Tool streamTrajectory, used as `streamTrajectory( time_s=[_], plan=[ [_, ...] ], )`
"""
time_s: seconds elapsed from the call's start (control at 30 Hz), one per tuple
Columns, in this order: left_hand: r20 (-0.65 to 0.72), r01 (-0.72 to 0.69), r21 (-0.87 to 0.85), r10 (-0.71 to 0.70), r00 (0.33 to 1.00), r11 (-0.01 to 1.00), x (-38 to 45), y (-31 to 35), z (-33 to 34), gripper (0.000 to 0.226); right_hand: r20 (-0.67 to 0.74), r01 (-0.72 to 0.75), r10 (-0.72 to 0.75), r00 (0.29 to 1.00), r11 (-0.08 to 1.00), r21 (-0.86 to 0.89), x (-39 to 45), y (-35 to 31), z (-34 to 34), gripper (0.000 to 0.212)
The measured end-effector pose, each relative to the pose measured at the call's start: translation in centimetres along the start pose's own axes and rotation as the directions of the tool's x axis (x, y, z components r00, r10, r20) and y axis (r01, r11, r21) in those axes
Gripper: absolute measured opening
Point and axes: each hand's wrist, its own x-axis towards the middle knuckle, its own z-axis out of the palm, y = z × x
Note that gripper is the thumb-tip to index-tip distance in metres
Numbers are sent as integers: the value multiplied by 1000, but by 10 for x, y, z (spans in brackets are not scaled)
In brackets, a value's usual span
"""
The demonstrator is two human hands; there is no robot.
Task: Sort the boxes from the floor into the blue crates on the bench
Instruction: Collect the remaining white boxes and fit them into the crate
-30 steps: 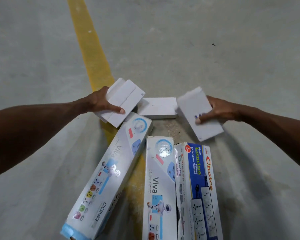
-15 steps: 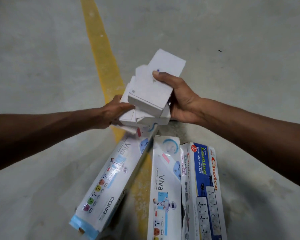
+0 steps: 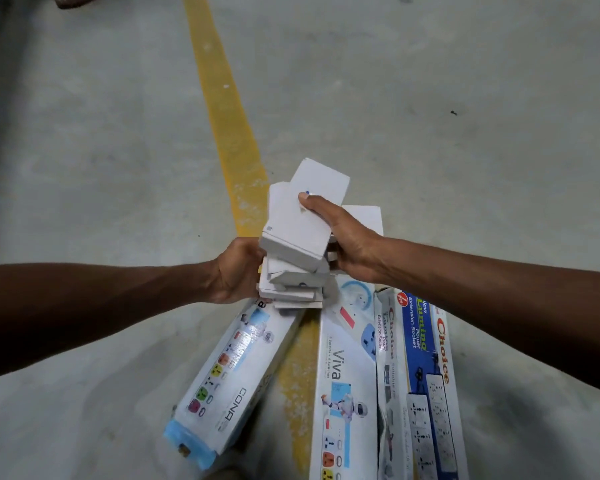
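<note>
Since a second ago the two hands have come together, and the small white boxes [image 3: 293, 244] that were held apart or lay on the floor are now gathered into one uneven stack, lifted clear above the long boxes; another small white box [image 3: 362, 216] shows behind the right wrist, and whether it lies on the floor or is held I cannot tell; the left hand [image 3: 238, 270] curls round the stack's left side and lower boxes, while the right hand [image 3: 349, 242] clamps from the other side, thumb pressed flat on the top box, probably to stop the smooth card faces sliding; the boxes are plain matt cardboard, flat and sharp-edged, fanned at different angles; below, on the grey concrete floor [image 3: 430, 116] across a worn yellow line [image 3: 222, 109], lie three long glossy printed cartons, the Cona box [image 3: 229, 382] angled, the Viva box [image 3: 347, 382] and the Choice box [image 3: 420, 382] side by side; neither crates nor bench are in view.
</note>
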Motion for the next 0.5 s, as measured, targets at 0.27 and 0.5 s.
streamTrajectory(
  time_s=[0.27,0.5],
  plan=[
    [49,-124,-55,127,991,991,-12,31,12,97,-52,37,-44,998,990,-135,0,4,13,98],
    [-6,-185,-109,186,983,977,-14,35,11,74,-7,58,-60,998,982,-180,-5,-12,20,94]
  ],
)
